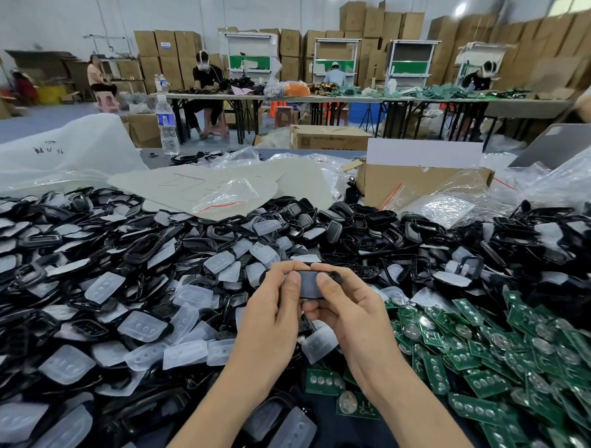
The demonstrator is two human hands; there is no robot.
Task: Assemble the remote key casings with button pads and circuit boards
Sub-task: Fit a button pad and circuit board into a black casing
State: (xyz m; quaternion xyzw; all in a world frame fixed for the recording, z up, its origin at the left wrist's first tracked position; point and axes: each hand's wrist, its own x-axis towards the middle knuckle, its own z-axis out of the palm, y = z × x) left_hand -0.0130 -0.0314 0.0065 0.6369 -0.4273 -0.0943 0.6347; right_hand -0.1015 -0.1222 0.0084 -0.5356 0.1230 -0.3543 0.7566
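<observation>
a factory assembly hall is indicated by stacked brown cardboard cartons (166, 56), long folding worktables (325, 101) and heaped black plastic casings (68, 249).

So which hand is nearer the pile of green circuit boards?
Right. The right hand sits just left of the green circuit boards; the left hand is farther left, across the black plastic key casing both grip.

left hand (273, 310), right hand (346, 309), gripping black casing (308, 282)

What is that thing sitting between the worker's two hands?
In the head view, a black key casing lies between the left hand and the right hand; both pinch it.
</observation>
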